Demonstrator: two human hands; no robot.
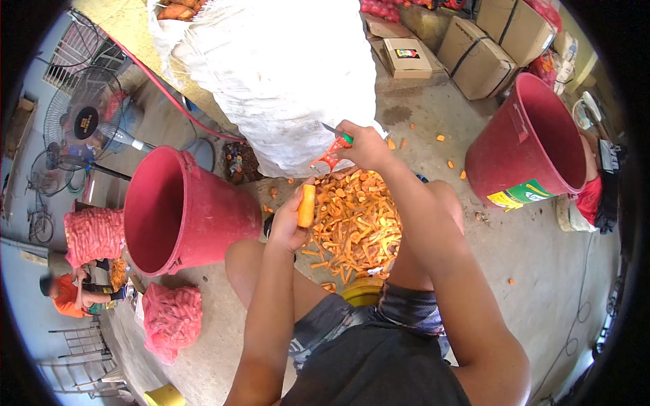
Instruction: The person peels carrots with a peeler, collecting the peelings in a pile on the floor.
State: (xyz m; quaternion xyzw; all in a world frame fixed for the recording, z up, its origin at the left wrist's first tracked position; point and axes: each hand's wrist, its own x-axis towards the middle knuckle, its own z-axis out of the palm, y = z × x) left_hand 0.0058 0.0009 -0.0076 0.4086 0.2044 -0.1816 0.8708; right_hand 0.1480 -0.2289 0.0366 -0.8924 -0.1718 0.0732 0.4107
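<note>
My left hand (290, 220) is closed around a peeled orange carrot (307, 206), which stands nearly upright in the fingers. My right hand (369, 147) grips an orange-red peeler (330, 157), and a small knife (334, 130) with a green handle end sticks out of the same hand. The peeler is above and to the right of the carrot, apart from it. Beneath both hands lies a heap of orange peelings and cut ends (359, 220) between my knees. A large white woven sack (284, 74) stands just beyond, with unpeeled carrots (177, 9) at its top left.
Big red bins stand on the left (223, 216) and on the right (484, 155). A pink mesh bag (172, 318) sits at lower left, near a seated person (71, 296) in orange. A fan (87, 123) stands at far left. Cardboard boxes (474, 57) fill the upper right.
</note>
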